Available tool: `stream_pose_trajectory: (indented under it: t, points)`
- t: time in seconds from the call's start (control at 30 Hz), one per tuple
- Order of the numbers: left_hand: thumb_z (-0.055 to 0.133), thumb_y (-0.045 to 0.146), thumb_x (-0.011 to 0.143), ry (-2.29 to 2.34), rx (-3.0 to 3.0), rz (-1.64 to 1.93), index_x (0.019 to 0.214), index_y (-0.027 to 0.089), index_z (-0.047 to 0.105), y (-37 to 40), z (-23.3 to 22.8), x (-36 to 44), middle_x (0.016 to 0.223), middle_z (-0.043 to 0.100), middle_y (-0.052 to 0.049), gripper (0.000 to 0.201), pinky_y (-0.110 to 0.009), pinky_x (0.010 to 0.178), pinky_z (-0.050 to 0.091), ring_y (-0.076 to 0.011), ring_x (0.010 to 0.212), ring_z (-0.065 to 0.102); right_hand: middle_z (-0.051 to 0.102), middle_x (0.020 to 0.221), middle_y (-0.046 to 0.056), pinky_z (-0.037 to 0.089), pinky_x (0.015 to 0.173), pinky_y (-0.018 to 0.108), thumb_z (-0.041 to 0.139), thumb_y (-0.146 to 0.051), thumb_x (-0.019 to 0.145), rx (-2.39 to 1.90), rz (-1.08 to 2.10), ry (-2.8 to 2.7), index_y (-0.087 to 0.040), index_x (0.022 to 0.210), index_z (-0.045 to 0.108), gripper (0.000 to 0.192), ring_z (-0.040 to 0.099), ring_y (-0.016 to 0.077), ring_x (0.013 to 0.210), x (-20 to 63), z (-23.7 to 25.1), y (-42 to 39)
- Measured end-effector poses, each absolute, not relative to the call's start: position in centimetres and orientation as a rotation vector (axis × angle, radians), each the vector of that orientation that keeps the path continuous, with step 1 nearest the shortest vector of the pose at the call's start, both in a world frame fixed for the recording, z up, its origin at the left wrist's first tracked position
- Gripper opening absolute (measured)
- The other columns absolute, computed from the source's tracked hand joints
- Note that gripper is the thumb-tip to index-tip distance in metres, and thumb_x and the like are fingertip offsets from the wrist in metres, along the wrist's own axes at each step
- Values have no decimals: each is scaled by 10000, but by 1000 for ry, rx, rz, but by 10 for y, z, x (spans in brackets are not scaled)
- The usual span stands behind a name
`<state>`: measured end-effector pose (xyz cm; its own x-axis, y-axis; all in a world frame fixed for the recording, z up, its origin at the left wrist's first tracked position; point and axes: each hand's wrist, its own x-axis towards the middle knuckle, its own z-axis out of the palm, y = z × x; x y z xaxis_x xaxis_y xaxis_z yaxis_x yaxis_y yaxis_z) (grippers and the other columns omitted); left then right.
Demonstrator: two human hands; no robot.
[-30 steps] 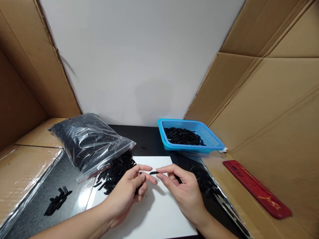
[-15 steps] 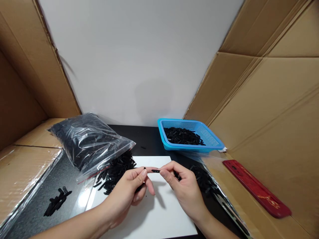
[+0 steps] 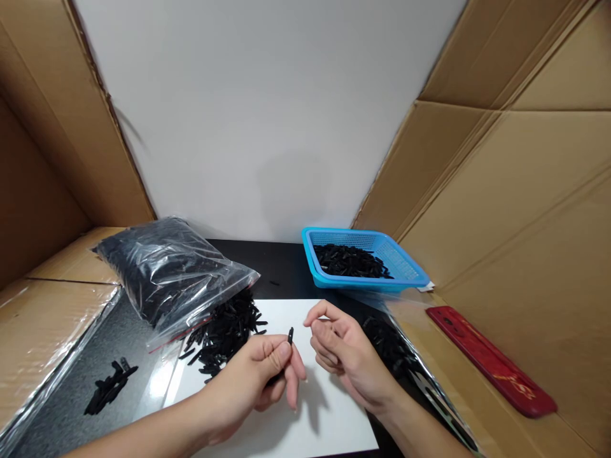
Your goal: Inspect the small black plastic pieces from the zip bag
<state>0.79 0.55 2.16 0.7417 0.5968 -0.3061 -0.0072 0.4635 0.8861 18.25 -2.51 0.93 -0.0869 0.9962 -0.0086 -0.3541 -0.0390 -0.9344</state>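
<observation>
**Operator A:** I have the left hand (image 3: 260, 375) pinching one small black piece (image 3: 289, 335) between thumb and forefinger, its top end poking up above the white sheet (image 3: 329, 420). A few more pieces look tucked in that palm, though I can't tell how many.

**Operator B:** And the right hand (image 3: 346, 356)?

**Operator A:** Fingers loosely curled and spread, holding nothing, just beside the piece but not touching it.

**Operator B:** I'd say hold the pinch low on the piece, so the free end is exposed for the other fingertips.

**Operator A:** Agreed. I judge the risk is a slip: it's thin and smooth-looking. I keep it over the sheet, where a dropped one shows up, not over the spilled pile (image 3: 224, 334) at the mouth of the plastic bag (image 3: 167, 270).

**Operator B:** The blue basket (image 3: 405, 267)?

**Operator A:** Behind the right hand, already holding similar pieces.
</observation>
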Motion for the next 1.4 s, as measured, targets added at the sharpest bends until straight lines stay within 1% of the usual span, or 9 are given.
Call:
stream_pose_trajectory:
  t: [0.07,0.17,0.4,0.53,0.63,0.77,0.97,1.1,1.4]
  points:
    - [576,566,843,632,1020,387,681,161,585,5,23,7,455,551,13,436,-232,390,94,-60,371,202,402,566,-75,241,448,201,701,-399,830,-1023,1273,-1188,-205,895,684,205,278,69,464,183,8,-25]
    - [602,591,811,615,994,368,628,176,545,4,26,7,414,500,36,457,-235,390,88,-54,357,175,516,650,-17,365,577,256,682,-331,831,-1174,1038,-1393,-200,890,752,160,438,126,600,184,10,-26]
    - [526,502,877,714,929,388,712,157,587,7,29,7,439,472,53,388,-236,406,43,-46,370,108,500,599,-21,365,549,263,676,-303,798,-1233,860,-1370,-190,766,726,127,433,140,571,184,15,-29]
    - [562,203,795,840,774,451,805,142,583,12,27,7,620,549,33,65,-205,435,102,-38,433,212,552,596,-11,372,514,254,655,-309,815,-1242,782,-1363,-191,779,720,140,442,137,539,182,17,-30]
    - [561,90,738,866,739,432,915,130,566,11,25,7,808,660,-33,182,-188,481,184,-36,491,308,568,581,-12,380,501,251,652,-292,813,-1269,713,-1365,-190,769,718,129,448,133,517,180,18,-31]
    - [573,163,817,847,816,357,963,124,545,7,24,6,882,705,-98,154,-196,506,206,-46,512,333,556,561,-22,373,489,248,653,-288,821,-1283,642,-1397,-191,765,714,128,441,126,495,180,18,-32]
    - [608,394,864,775,990,391,964,136,602,8,21,7,781,666,-42,277,-238,483,153,-58,492,304,506,563,-28,364,515,255,628,-334,851,-1306,675,-1396,-189,766,696,181,440,134,522,181,16,-31]
    - [614,433,866,774,1035,460,971,156,575,9,22,8,733,664,-17,299,-250,472,121,-53,464,268,501,602,-21,371,554,262,618,-396,862,-1312,757,-1357,-193,750,670,237,448,148,577,181,15,-29]
    - [614,440,874,768,1043,525,767,145,548,9,28,9,706,680,-32,320,-258,462,96,-34,429,231,549,665,-3,389,611,271,635,-414,854,-1283,832,-1297,-187,724,635,262,479,156,644,182,14,-29]
